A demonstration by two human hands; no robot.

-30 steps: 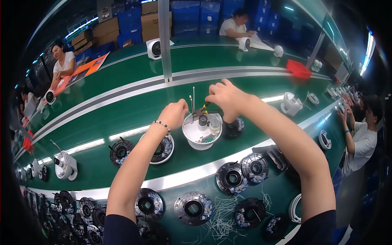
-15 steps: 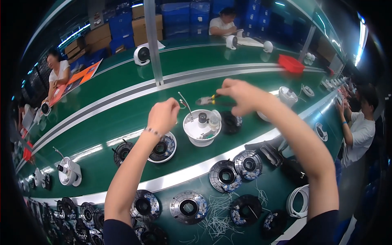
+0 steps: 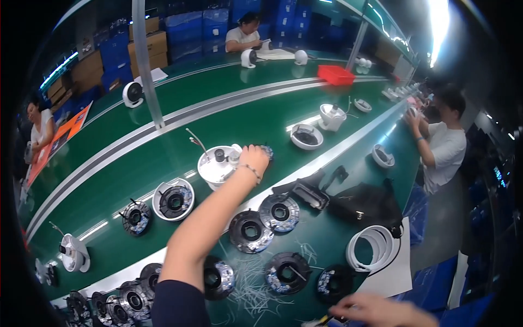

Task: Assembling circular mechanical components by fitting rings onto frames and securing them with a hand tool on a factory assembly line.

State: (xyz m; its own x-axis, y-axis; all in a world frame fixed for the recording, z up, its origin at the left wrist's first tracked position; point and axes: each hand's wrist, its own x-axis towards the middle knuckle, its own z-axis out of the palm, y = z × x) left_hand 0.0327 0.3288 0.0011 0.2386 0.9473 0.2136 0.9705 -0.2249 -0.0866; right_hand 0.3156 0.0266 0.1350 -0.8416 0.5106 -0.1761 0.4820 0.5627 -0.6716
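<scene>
My left hand (image 3: 255,159) curls over a black round plate with a circuit board (image 3: 267,151), its fingers mostly hiding the plate. Beside it on the green line stands a white round camera housing (image 3: 210,170), open on top, with a black cylinder inside and thin wires (image 3: 196,139) sticking up. My right hand (image 3: 376,309) is low at the bottom edge. Its fingers close around the yellow-and-black handles of cutting pliers (image 3: 326,319), whose jaws are mostly cut off by the frame.
Several black plates (image 3: 250,231) and cut cable ties (image 3: 256,283) lie on the near bench. A white cable coil (image 3: 373,248) and a black bag (image 3: 362,204) are to the right. Across the line stands a red bin (image 3: 336,74). A co-worker (image 3: 447,139) works at right.
The view has swung right. My left hand has left the wires and moved right onto the black plate. My right hand has dropped with the pliers from beside the housing to the bottom edge.
</scene>
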